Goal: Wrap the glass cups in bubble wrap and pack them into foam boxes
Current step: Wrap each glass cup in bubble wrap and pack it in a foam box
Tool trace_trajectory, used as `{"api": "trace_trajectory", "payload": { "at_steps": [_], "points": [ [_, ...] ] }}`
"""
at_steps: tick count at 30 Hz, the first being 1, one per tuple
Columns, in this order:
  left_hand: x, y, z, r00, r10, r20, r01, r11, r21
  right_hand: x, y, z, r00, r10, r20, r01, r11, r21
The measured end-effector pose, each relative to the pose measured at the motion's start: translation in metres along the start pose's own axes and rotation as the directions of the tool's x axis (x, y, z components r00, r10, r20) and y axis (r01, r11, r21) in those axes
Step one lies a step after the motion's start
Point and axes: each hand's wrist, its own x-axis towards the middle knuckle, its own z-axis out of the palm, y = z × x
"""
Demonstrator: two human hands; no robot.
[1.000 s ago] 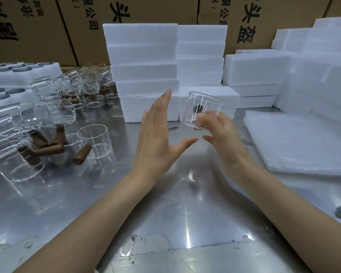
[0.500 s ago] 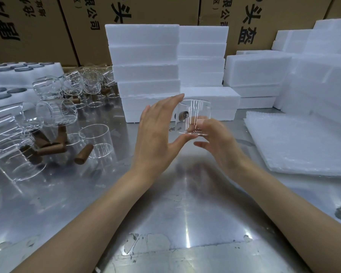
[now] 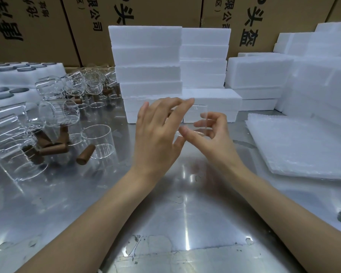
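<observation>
A clear glass cup (image 3: pixel 200 117) is held upright above the metal table (image 3: pixel 165 203), between my two hands. My right hand (image 3: pixel 209 138) grips its lower part with thumb and curled fingers. My left hand (image 3: pixel 158 134) covers its left side, fingers stretched over the rim and touching the glass. A stack of bubble wrap sheets (image 3: pixel 299 146) lies at the right. White foam boxes (image 3: pixel 146 71) are stacked behind the hands. Much of the cup is hidden by my left hand.
Several loose glass cups with brown handles (image 3: pixel 53 119) lie and stand at the left. Foam trays with round holes (image 3: pixel 18 73) sit at the far left. More foam blocks (image 3: pixel 313 75) pile up at the right, cardboard cartons (image 3: pixel 37 30) behind.
The cup has come down and turned from tilted to upright. My left hand has closed in from open beside it to lying against the glass; my right hand has shifted lower.
</observation>
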Motion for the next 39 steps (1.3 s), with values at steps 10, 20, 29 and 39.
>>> {"api": "trace_trajectory", "payload": {
  "at_steps": [10, 20, 29, 39],
  "points": [
    [0.0, 0.001, 0.003, 0.985, -0.157, 0.07, 0.168, 0.968, -0.188, 0.009, 0.005, -0.011, 0.988, 0.152, 0.018, -0.152, 0.976, 0.154],
    [-0.005, -0.011, 0.008, 0.84, -0.434, 0.325, 0.542, 0.681, -0.492, 0.011, 0.005, -0.017, 0.977, 0.173, 0.126, -0.202, 0.939, 0.279],
    [-0.005, -0.014, 0.013, 0.86, -0.355, 0.366, 0.509, 0.631, -0.585, 0.009, 0.001, -0.015, 0.947, 0.198, 0.252, -0.258, 0.937, 0.235],
    [-0.007, -0.014, 0.01, 0.879, -0.409, 0.245, 0.476, 0.784, -0.398, 0.011, 0.003, -0.018, 0.956, 0.212, 0.204, -0.259, 0.936, 0.24]
  ]
}}
